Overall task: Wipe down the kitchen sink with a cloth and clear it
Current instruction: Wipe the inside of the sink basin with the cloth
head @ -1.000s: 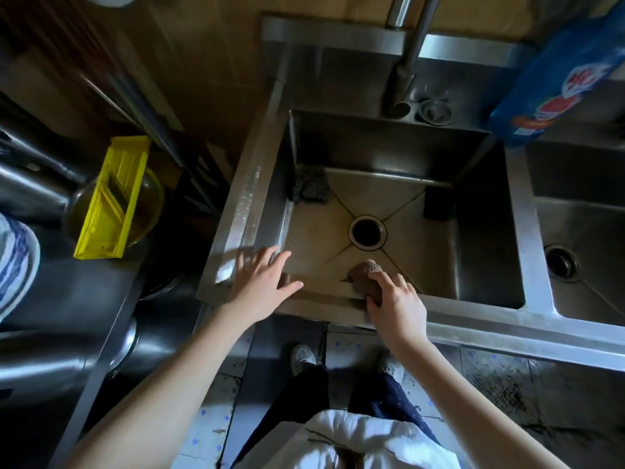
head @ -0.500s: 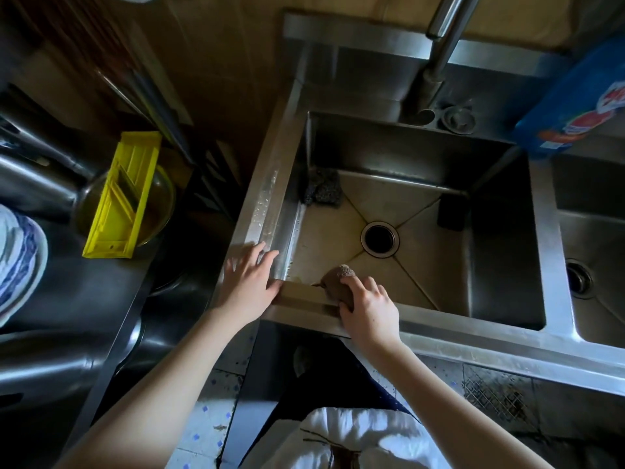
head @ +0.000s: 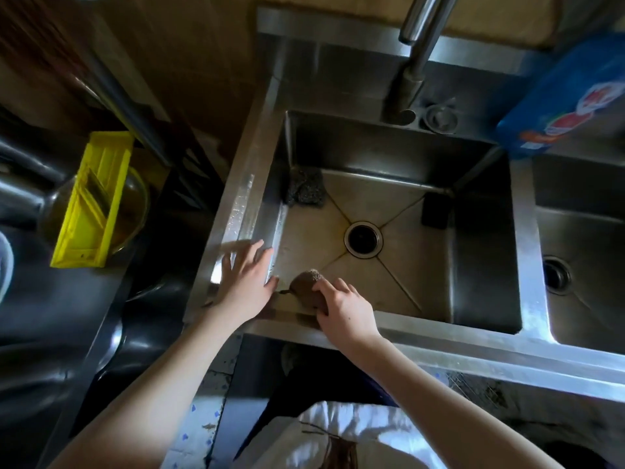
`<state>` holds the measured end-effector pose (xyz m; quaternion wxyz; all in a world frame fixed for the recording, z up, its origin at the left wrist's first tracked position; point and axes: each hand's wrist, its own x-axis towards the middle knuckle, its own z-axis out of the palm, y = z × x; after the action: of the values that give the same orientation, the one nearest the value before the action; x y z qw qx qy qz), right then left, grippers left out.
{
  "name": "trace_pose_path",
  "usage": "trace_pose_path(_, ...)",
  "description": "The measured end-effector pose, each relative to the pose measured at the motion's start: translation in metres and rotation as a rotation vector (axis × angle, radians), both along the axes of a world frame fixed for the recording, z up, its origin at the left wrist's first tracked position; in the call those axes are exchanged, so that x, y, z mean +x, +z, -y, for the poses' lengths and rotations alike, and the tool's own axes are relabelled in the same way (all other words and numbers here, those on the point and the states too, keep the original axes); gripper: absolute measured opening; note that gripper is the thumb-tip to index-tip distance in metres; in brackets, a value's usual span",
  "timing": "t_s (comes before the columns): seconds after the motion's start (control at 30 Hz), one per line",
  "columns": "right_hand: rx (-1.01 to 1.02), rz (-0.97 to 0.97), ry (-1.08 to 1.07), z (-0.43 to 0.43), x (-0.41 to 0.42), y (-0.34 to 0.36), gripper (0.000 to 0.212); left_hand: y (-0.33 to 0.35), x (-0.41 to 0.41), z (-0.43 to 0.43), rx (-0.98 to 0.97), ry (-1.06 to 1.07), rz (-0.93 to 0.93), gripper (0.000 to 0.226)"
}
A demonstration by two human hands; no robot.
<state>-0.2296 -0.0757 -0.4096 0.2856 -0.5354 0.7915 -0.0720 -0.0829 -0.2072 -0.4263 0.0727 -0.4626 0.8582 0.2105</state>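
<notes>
- Versus half a second ago: we see the right hand (head: 346, 309) and its brown cloth (head: 306, 287) shifted left along the near rim of the sink (head: 439, 336), now almost at the near-left corner.
- The left hand (head: 245, 282) has stayed on that corner; its fingers look a bit more spread than before, though slightly motion-blurred.
- Right hand: fingers curled and pressed together over the bunched cloth, gripping it against the inner edge of the near rim.
- Left hand: flat, palm down, fingers fanned over the left rim, holding nothing. Thumb side sits just beside the cloth; we can't tell if they touch.
- Inside the basin: drain (head: 363, 239) at centre, a grey scouring pad (head: 306, 187) in the far-left corner, a dark block (head: 436, 209) by the far-right corner.
- A blue bag (head: 571, 96) stands on the far ledge right of the faucet (head: 414, 66).
- A yellow tray (head: 93, 201) rests on a bowl on the left counter.
</notes>
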Motion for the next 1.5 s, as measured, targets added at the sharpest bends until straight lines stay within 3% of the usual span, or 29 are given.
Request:
trace_pose_path(0.27,-0.008,-0.06,0.023,-0.06,-0.065,0.001,0.044,0.001,-0.051,-0.041,-0.074,0.02,-0.046,0.044)
trace_pose_path(0.7,-0.037,0.029,0.207,-0.148,-0.225,-0.012,0.043,-0.009,-0.171,-0.18,-0.084,0.319,-0.12,0.034)
trace_pose_path(0.87,0.031,0.037,0.343,-0.149,-0.258,-0.011,0.041,-0.005,-0.195,-0.215,-0.059,0.305,-0.087,0.047)
trace_pose_path(1.03,0.309,-0.105,0.68,-0.12,-0.288,-0.015,0.031,-0.011,-0.213,-0.227,-0.004,0.26,-0.029,0.038)
trace_pose_path(1.13,0.526,-0.221,0.921,-0.102,-0.294,-0.025,0.01,-0.009,-0.222,-0.231,-0.021,0.249,-0.071,0.038)
trace_pose_path(1.27,0.614,-0.353,1.089,-0.07,-0.301,-0.04,0.017,-0.004,-0.233,-0.237,-0.05,0.276,-0.101,0.031)
trace_pose_path(1.5,0.521,-0.62,0.972,0.016,-0.361,-0.051,0.025,-0.009,-0.231,-0.239,-0.017,0.289,-0.076,0.032)
